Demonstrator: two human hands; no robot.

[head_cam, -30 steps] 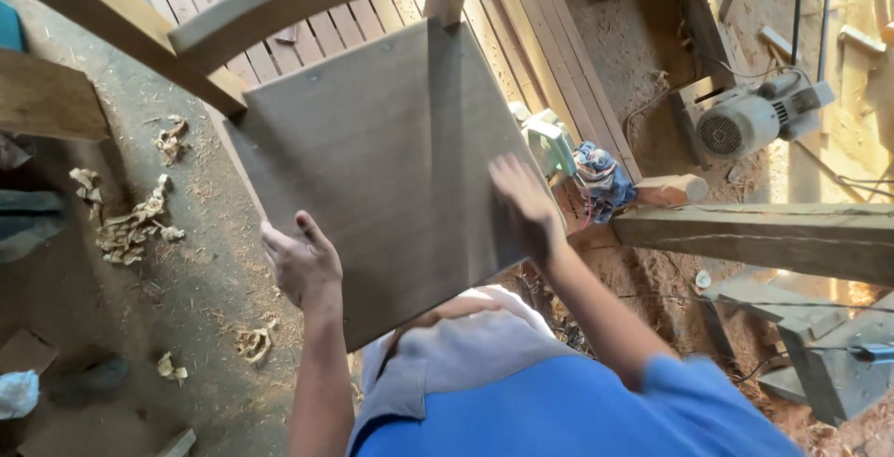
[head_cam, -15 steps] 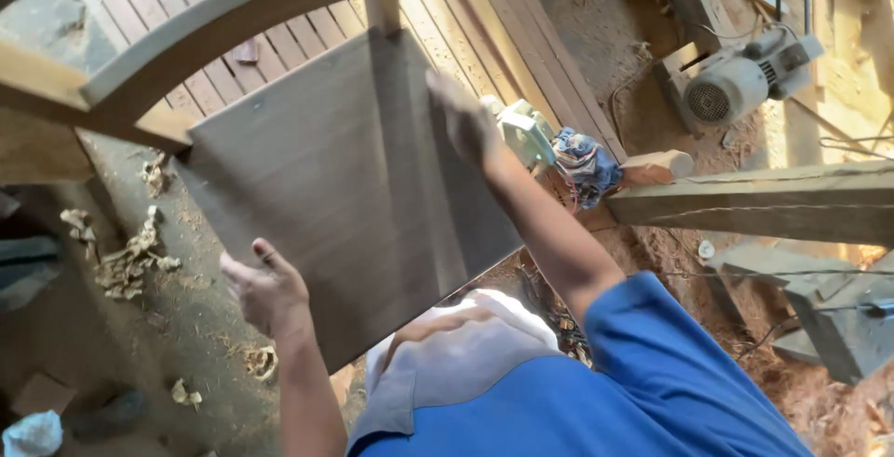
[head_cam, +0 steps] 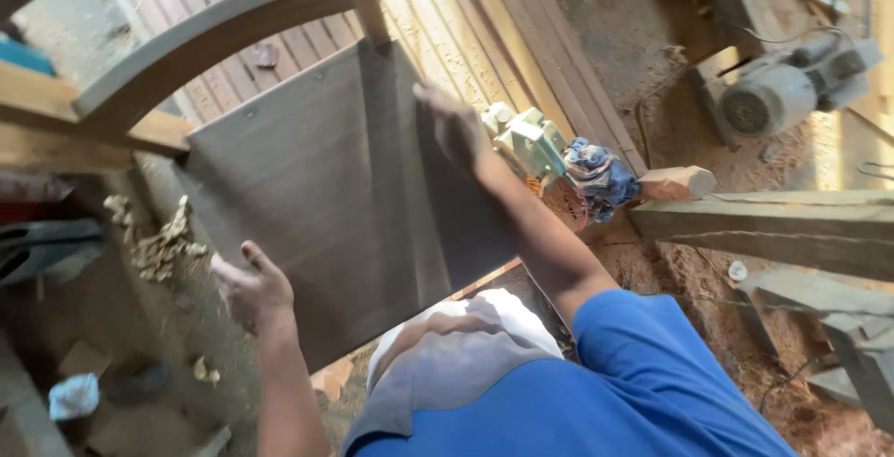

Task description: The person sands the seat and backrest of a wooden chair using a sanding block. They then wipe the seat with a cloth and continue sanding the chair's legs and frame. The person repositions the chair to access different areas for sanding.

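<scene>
Both hands open: my right hand (head_cam: 456,127) has slid up the grey chair seat (head_cam: 345,187) toward centre frame; left hand (head_cam: 247,285) steadies its lower-left edge.

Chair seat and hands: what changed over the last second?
The right hand slid up the chair seat from its right edge toward the backrest end. The left hand stayed at the seat's lower left edge, fingers open. The green power tool and the motor kept their places.

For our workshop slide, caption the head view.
Right hand on a grey wooden chair seat, left hand at its edge.
</scene>
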